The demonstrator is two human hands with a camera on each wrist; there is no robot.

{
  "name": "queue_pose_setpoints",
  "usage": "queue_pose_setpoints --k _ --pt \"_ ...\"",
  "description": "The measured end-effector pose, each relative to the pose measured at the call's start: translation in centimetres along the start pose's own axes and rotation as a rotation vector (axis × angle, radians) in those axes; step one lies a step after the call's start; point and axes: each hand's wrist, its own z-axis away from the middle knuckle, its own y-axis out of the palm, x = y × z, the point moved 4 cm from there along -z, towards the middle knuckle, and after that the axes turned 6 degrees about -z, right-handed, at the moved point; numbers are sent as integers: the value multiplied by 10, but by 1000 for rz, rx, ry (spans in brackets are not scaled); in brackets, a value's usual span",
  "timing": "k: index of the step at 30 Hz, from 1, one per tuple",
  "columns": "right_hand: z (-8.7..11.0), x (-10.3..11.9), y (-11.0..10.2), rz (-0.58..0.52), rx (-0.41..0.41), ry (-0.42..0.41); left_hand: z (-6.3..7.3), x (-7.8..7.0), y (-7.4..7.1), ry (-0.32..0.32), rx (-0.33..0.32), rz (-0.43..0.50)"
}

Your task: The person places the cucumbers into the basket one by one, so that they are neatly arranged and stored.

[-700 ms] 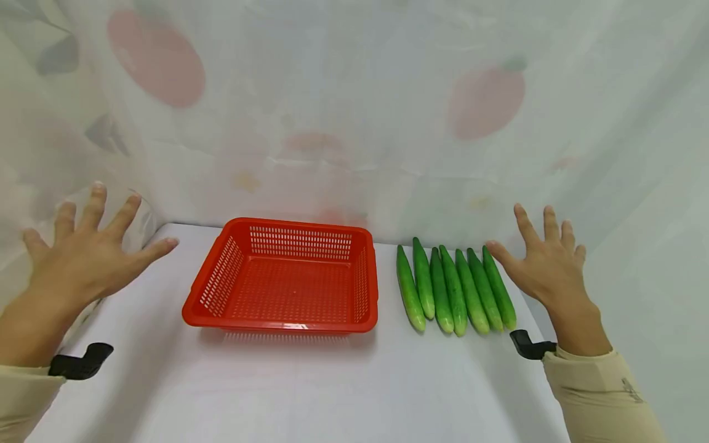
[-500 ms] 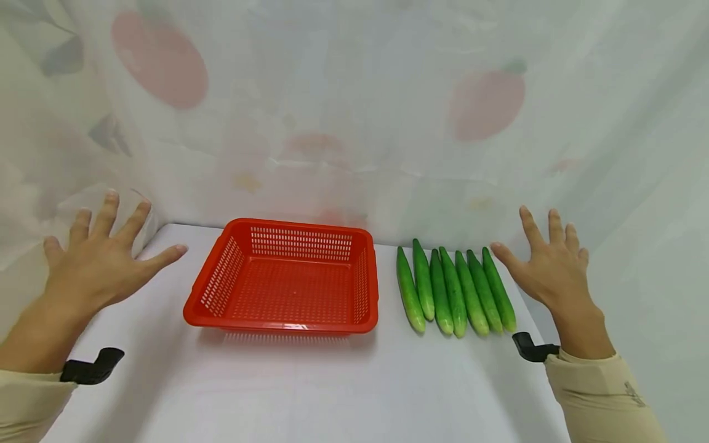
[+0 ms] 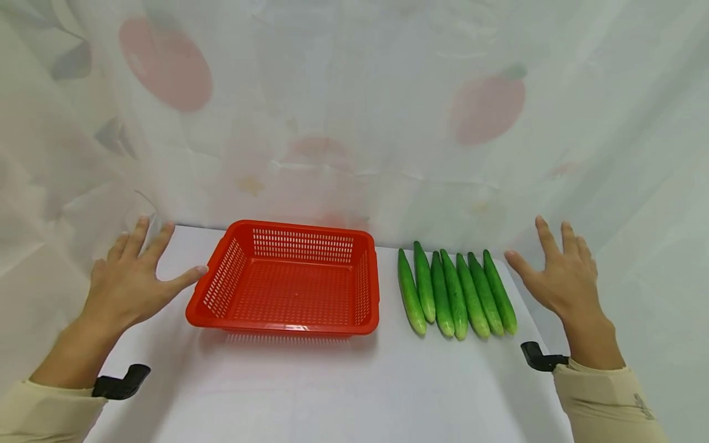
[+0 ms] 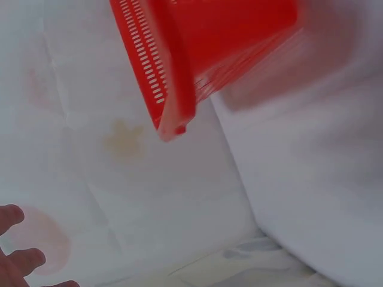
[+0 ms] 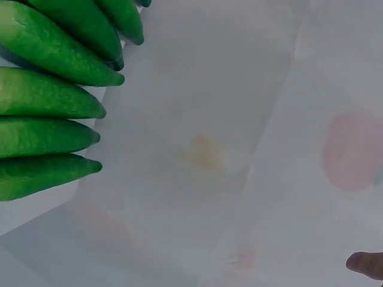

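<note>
In the head view, the left hand (image 3: 128, 286) has swung inward towards the red basket (image 3: 293, 295) on the tabletop (image 3: 310, 394); the right hand (image 3: 566, 283), near the cucumbers (image 3: 454, 294), has eased outward; both hands' fingers (image 3: 159, 243) are spread, empty. The left wrist view shows the basket untouched; the right wrist view, untouched cucumbers.

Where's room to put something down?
The white table is bare on the near side of the red basket and cucumbers, and so is the basket's inside. It's crowded where the cucumbers lie; just a thin strip parts them from the basket.
</note>
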Motion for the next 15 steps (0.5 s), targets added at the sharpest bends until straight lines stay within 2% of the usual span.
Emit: queue_pose_setpoints --k 5,9,15 --pt "4 -9 2 -41 -17 4 8 -2 16 -15 -3 85" --pt "6 -16 5 -71 -22 10 15 -4 28 -3 -14 145" --pt "7 -25 10 -98 -21 22 22 -7 43 11 -30 186"
